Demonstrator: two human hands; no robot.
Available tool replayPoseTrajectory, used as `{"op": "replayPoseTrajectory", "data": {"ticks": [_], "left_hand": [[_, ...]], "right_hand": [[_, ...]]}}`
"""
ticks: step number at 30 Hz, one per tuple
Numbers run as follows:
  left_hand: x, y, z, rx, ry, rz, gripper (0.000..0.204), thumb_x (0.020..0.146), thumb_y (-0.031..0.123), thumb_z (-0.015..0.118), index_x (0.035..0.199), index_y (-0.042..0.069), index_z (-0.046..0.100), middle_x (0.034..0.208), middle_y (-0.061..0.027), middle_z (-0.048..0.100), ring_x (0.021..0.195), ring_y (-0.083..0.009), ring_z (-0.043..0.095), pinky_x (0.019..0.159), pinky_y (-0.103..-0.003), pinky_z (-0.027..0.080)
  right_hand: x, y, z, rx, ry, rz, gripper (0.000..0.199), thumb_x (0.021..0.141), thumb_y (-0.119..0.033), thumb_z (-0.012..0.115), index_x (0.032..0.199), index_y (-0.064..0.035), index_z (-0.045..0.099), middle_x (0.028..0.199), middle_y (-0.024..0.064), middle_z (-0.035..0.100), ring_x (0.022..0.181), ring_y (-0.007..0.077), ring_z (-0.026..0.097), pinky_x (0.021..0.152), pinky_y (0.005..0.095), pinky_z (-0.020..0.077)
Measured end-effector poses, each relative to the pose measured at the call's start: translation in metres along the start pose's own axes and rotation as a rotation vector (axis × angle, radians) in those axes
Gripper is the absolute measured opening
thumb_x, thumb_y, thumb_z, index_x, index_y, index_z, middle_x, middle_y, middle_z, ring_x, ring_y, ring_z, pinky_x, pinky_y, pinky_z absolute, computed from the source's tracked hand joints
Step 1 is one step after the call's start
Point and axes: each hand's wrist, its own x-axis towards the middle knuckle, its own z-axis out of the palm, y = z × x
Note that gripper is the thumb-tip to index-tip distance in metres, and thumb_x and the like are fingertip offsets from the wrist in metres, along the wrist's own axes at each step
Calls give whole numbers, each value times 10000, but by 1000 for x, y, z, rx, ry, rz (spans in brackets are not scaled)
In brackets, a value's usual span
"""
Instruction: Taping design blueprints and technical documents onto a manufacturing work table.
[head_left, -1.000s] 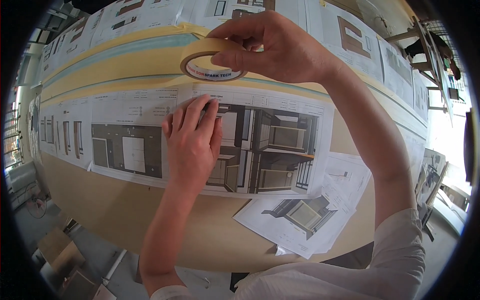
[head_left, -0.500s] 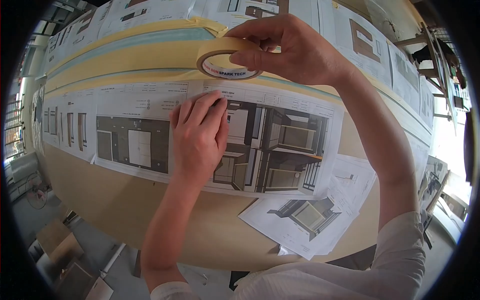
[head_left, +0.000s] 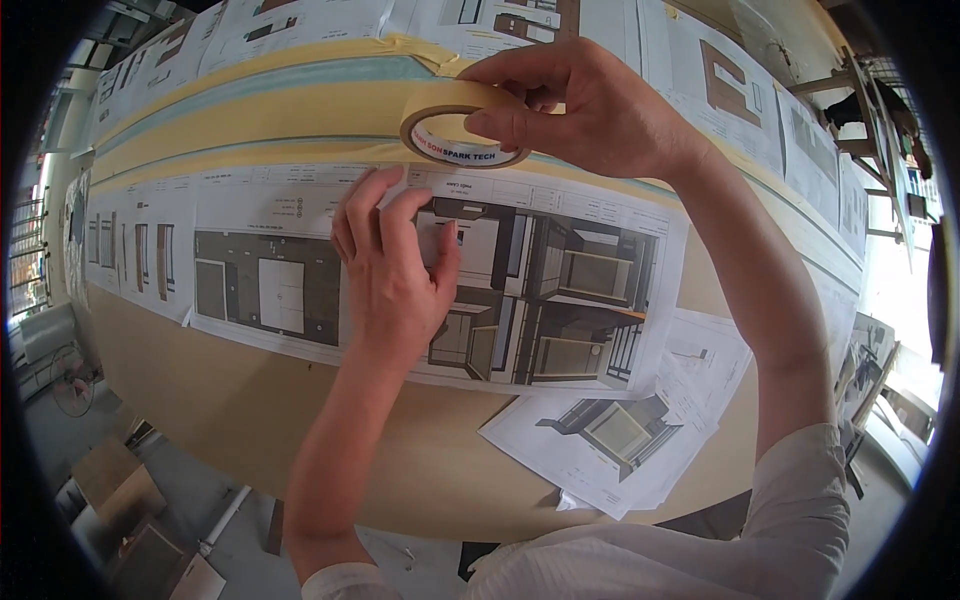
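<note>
My right hand (head_left: 595, 115) pinches a roll of yellow masking tape (head_left: 440, 97) between thumb and fingers, holding it tilted above the far edge of the printed sheets. Below it, my left hand (head_left: 395, 270) is open, its fingers apart and loosely bent, with nothing in them. It hovers over or lightly touches where two sheets meet: one with room pictures (head_left: 590, 265), the other with a dark wall drawing (head_left: 265, 290). Along their far edge runs a yellow tape strip (head_left: 250, 160). Whether the roll is joined to a strip is hidden.
More printed drawings (head_left: 735, 90) lie in a row along the far side. Loose sheets (head_left: 610, 430) overlap near the table's (head_left: 250, 420) front edge. Crumpled tape (head_left: 415, 48) sits beyond the roll. A fan (head_left: 72, 385) and boards (head_left: 115, 480) stand at lower left.
My left hand's fingers have spread and drawn back a little from the sheets' far edge. The roll in my right hand has shifted slightly right and nearer.
</note>
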Motion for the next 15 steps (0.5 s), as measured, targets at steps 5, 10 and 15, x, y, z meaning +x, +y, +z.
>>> {"op": "replayPoseTrajectory", "data": {"ticks": [5, 10, 15], "left_hand": [[7, 4, 0, 18, -28, -73, 822, 901, 125, 782, 1590, -6, 352, 1661, -277, 363, 1557, -476, 350, 1266, -642, 251], [6, 0, 2, 53, -85, -94, 952, 904, 155, 770, 1668, -25, 231, 1708, -301, 305, 1605, -468, 289, 1294, -661, 190], [7, 0, 1, 83, -124, -112, 952, 917, 180, 747, 1670, -53, 211, 1710, -308, 305, 1615, -466, 275, 1296, -671, 171]], "right_hand": [[-2, -5, 1, -32, 1, 61, 476, 1030, -223, 779, 1401, 54, 673, 1056, 128, 789, 882, 149, 741, 814, 312, 652], [0, 0, 1, -48, 15, 2, 485, 1021, -249, 791, 1388, 51, 687, 1035, 120, 793, 850, 145, 740, 793, 299, 643], [-1, -12, 3, -30, 5, 51, 461, 1011, -242, 803, 1358, 48, 712, 1008, 109, 796, 825, 129, 725, 756, 288, 616]]}}
